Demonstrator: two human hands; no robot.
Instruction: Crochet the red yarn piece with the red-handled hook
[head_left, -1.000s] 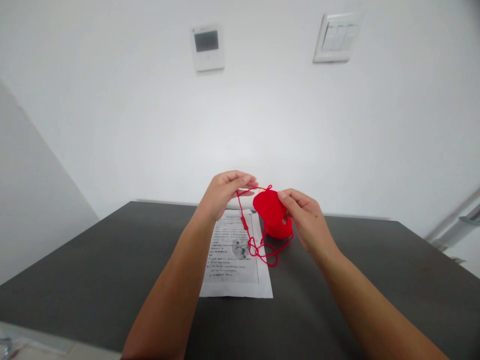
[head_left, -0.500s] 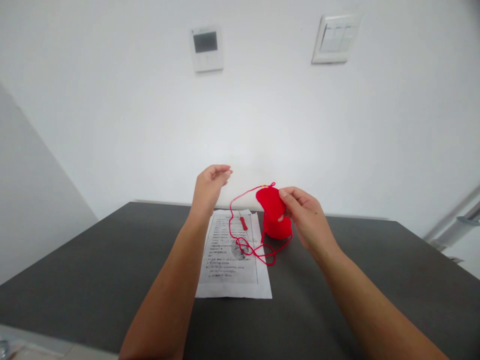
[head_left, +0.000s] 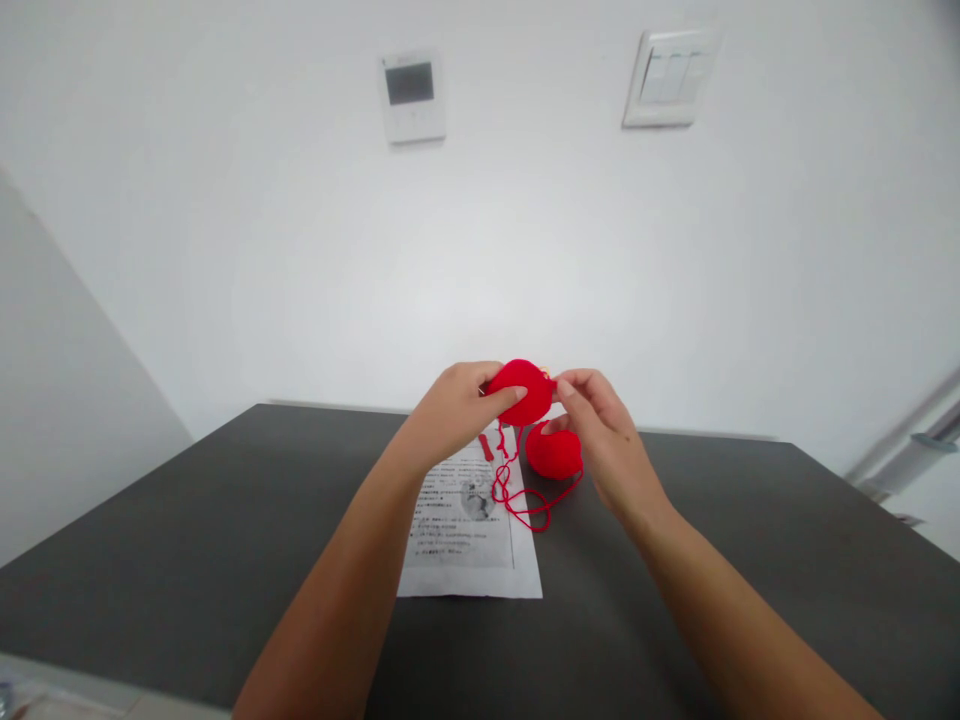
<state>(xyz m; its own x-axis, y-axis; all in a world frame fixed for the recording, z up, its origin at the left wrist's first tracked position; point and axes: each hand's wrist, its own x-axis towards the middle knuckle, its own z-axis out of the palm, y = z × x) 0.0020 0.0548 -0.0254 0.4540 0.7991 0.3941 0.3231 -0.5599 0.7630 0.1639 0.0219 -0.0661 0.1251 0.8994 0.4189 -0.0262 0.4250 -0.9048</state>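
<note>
A rounded red knitted piece [head_left: 523, 388] is raised above the table, gripped at its left side by my left hand [head_left: 469, 405], thumb on top. My right hand [head_left: 604, 425] pinches the piece's right edge, where a small yellow thing [head_left: 545, 372] shows. Behind and below the right fingers lies a ball of red yarn [head_left: 553, 453]. Loose red yarn [head_left: 525, 505] loops from it over the paper and table, and strands hang under the piece. A red-handled tool [head_left: 486, 447] lies on the printed paper [head_left: 469, 580].
The dark table [head_left: 262, 520] reaches back to a white wall. On the wall are a panel with a dark screen [head_left: 411, 97] and a switch plate [head_left: 669, 80]. A grey-white pipe-like object [head_left: 919, 460] stands at the far right.
My left hand has moved right and down and taken hold of the red piece. The piece has turned and shifted left. My right hand now pinches its edge, and the yarn has been drawn in.
</note>
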